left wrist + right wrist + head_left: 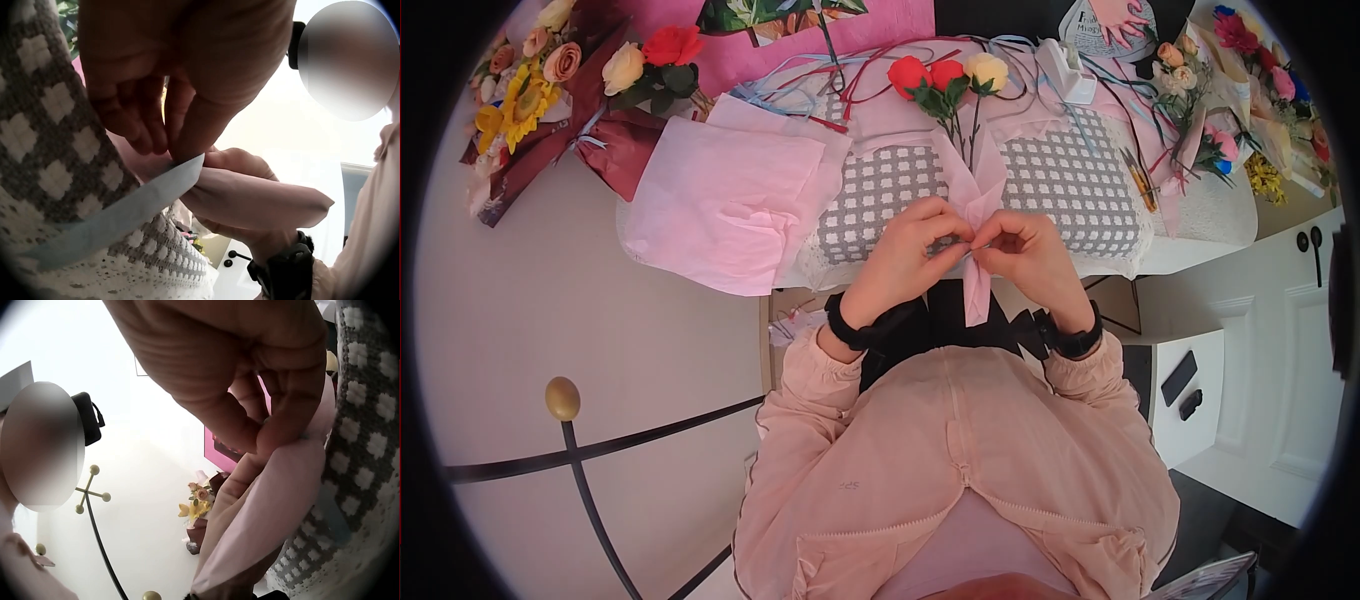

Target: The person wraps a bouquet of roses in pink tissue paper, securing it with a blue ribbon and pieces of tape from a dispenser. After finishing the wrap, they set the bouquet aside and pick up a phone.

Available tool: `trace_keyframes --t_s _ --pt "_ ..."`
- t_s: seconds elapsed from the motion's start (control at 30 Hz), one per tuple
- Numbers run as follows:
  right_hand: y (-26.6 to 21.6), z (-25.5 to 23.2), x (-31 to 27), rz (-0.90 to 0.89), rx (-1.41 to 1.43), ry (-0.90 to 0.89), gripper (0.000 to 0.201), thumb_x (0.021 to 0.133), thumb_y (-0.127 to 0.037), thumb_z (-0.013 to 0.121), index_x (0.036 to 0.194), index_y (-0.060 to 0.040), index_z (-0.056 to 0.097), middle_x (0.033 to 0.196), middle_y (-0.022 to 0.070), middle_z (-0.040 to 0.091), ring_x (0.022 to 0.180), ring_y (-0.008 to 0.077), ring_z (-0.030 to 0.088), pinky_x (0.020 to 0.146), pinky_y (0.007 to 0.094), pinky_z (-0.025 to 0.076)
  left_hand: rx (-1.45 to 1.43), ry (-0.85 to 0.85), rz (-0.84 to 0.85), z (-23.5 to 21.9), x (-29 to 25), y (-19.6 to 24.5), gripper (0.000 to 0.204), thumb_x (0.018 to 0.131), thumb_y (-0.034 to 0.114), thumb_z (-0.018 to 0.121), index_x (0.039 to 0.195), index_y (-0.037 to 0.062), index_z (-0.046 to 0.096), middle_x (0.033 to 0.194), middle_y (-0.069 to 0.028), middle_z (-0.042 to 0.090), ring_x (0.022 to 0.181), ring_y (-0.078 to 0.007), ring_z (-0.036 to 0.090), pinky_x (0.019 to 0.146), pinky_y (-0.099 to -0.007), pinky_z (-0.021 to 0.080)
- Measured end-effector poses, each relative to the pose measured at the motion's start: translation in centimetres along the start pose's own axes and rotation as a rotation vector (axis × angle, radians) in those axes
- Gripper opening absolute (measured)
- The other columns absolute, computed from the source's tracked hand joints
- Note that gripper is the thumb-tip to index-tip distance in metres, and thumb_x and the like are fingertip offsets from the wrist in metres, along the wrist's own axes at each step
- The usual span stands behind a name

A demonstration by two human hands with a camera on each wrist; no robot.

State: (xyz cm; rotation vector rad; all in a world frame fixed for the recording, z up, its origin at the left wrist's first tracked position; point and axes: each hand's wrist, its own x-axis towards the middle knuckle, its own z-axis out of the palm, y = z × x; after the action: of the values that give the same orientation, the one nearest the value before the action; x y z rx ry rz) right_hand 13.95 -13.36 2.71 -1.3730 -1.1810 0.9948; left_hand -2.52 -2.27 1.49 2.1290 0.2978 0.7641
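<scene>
A small bouquet of red roses (908, 76) and a yellow rose (986, 72) stands out of a pink paper wrap (977, 190), stems reaching down into it. At the wrap's narrow waist, my left hand (918, 245) and right hand (1022, 247) meet with fingertips close together, each pinching at a light blue ribbon (119, 209). One ribbon length slants across the cloth in the left wrist view. The paper's lower tail (262, 200) sticks out beneath the hands toward my body. My fingers hide most of the tie.
Pink tissue sheets (725, 195) lie left on the grey-and-white crocheted cloth (880, 190). Tangled ribbons (870, 85) and a white box (1067, 72) are behind. Scissors (1140, 180) rest at right. A wrapped bouquet (530, 110) stands left, more flowers (1270, 85) right.
</scene>
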Motion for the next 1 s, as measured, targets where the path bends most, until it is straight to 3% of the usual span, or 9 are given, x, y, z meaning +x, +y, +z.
trace_keyframes --t_s 0.13,0.23,0.33,0.43,0.63,1.0 --pt "-0.5 0.2 -0.2 -0.165 -0.225 0.080 0.009 0.073 0.004 0.064 0.081 -0.0001 0.063 0.073 0.0025 0.060 0.062 0.0098 0.057 0.056 0.0251 0.045 -0.007 0.003 0.061 0.3 0.5 -0.2 0.016 0.077 0.000 0.066 0.093 0.0012 0.064 0.090 -0.0063 0.058 0.082 -0.0184 0.060 0.069 -0.0281 0.049" --pt "-0.9 0.3 -0.4 -0.318 -0.437 0.123 0.014 0.071 0.005 0.064 0.083 -0.0015 0.064 0.075 0.0073 0.059 0.061 0.0181 0.059 0.055 0.0293 0.046 -0.018 -0.011 0.062 0.7 0.6 -0.5 0.016 0.077 0.000 0.065 0.092 0.0004 0.063 0.090 -0.0070 0.058 0.081 -0.0185 0.059 0.069 -0.0281 0.048" --pt "-0.3 0.6 -0.2 -0.623 -0.687 0.192 0.017 0.070 0.005 0.065 0.085 -0.0025 0.064 0.076 0.0089 0.058 0.063 0.0242 0.059 0.055 0.0336 0.048 0.003 0.002 0.025 0.7 0.6 -0.1 0.017 0.076 0.000 0.065 0.093 0.0000 0.062 0.090 -0.0074 0.057 0.080 -0.0185 0.059 0.069 -0.0277 0.048" --pt "0.3 0.7 0.1 -0.777 -0.776 0.259 0.019 0.069 0.005 0.066 0.087 -0.0031 0.064 0.077 0.0076 0.059 0.065 0.0264 0.060 0.056 0.0355 0.049 -0.001 0.009 0.027 0.7 0.6 -0.1 0.017 0.078 0.001 0.065 0.095 0.0003 0.062 0.091 -0.0072 0.058 0.080 -0.0176 0.059 0.068 -0.0271 0.048" --pt "1.5 -0.1 0.4 -0.859 -0.773 0.354 0.020 0.069 0.003 0.069 0.087 -0.0033 0.065 0.078 0.0072 0.059 0.067 0.0251 0.060 0.055 0.0341 0.049 -0.153 0.020 -0.021 0.5 0.7 -0.6 0.018 0.082 -0.001 0.063 0.100 0.0012 0.064 0.091 -0.0074 0.062 0.076 -0.0159 0.060 0.065 -0.0259 0.047" --pt "1.5 0.2 -0.2 -0.687 -0.669 0.358 0.016 0.072 0.002 0.071 0.085 -0.0033 0.064 0.078 0.0081 0.058 0.064 0.0249 0.059 0.054 0.0331 0.047 -0.002 0.019 0.049 0.5 1.1 0.0 0.017 0.082 -0.001 0.065 0.099 0.0018 0.067 0.085 -0.0077 0.061 0.072 -0.0188 0.060 0.063 -0.0272 0.047"
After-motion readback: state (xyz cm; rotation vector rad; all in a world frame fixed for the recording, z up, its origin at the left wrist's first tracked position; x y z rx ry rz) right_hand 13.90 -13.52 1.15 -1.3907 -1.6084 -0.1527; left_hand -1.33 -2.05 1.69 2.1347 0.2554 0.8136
